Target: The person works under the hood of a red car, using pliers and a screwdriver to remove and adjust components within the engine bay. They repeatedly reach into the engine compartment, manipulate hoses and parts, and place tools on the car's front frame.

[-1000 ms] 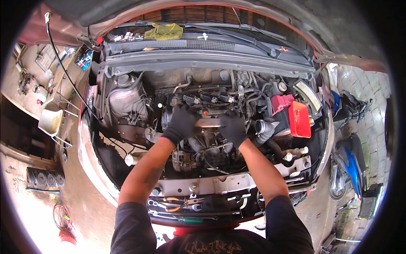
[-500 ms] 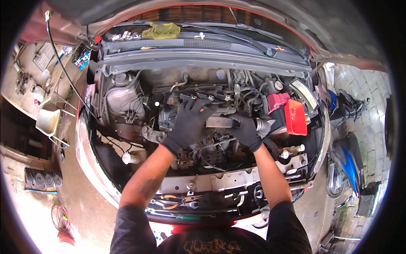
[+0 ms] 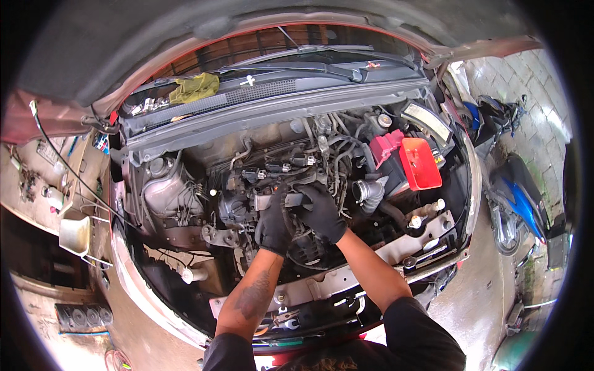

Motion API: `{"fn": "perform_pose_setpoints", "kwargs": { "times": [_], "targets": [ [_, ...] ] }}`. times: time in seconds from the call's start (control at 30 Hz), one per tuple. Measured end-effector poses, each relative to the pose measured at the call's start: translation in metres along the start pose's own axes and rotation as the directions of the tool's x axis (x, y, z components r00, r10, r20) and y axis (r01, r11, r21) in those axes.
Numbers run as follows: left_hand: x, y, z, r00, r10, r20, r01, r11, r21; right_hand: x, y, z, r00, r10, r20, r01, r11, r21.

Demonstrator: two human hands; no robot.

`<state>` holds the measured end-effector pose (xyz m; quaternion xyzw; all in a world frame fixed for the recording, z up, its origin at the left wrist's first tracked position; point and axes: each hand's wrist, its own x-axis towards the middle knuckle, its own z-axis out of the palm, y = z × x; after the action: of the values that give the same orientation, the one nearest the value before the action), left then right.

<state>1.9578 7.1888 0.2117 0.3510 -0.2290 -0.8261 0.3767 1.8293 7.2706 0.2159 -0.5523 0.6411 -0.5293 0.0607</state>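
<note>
Both my hands wear black gloves and meet over the front of the engine [image 3: 235, 207]. Between them lies a long, flat grey part [image 3: 265, 202] whose exact kind I cannot make out. My left hand [image 3: 276, 226] is closed around its middle, fingers pointing away from me. My right hand [image 3: 323, 215] is closed at the part's right end, with the fingers bent over it. The gloves hide much of the part. Just beyond the hands sits a row of black ignition coils [image 3: 277, 167]. Right of my right hand, a ribbed grey air intake duct [image 3: 371, 193] shows its round open end.
A red tray [image 3: 422, 164] rests by the battery at the right. Pliers, wrenches [image 3: 288, 323] and other tools lie along the front edge. A yellow-green cloth [image 3: 195, 88] lies below the windshield. The raised hood [image 3: 185, 31] hangs overhead; a motorcycle [image 3: 516, 204] stands at right.
My view has turned and shifted. Both hands have moved left over the engine with the grey part and come closer together. The air duct's open end is now uncovered, away from my right hand.
</note>
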Motion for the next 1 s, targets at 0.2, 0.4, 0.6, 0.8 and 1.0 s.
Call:
{"fn": "perform_pose_setpoints", "kwargs": {
  "times": [0.2, 0.4, 0.6, 0.8, 1.0],
  "targets": [
    [0.004, 0.015, -0.017, 0.655, 0.656, 0.375, -0.695, 0.330, 0.639, -0.009, 0.012, -0.006, 0.619, 0.765, -0.176, -0.644, 0.623, 0.443],
    [-0.011, 0.007, 0.022, 0.844, 0.531, 0.077, -0.522, 0.781, 0.343, -0.009, 0.136, 0.013, 0.920, 0.310, -0.240, -0.358, 0.913, -0.193],
    [-0.014, 0.029, -0.003, 0.767, 0.487, 0.419, -0.610, 0.347, 0.712, -0.071, 0.138, 0.007, 0.930, 0.344, -0.130, -0.341, 0.939, 0.050],
    [-0.063, 0.022, 0.007, 0.998, -0.059, -0.030, 0.064, 0.983, 0.170, -0.039, 0.019, -0.013, 0.452, 0.874, 0.181, -0.290, -0.049, 0.956],
    [-0.080, -0.027, -0.052, 0.957, -0.088, 0.277, -0.023, 0.928, 0.372, -0.066, 0.053, -0.007, 0.661, 0.750, 0.014, 0.066, -0.076, 0.995]
  ]
}}
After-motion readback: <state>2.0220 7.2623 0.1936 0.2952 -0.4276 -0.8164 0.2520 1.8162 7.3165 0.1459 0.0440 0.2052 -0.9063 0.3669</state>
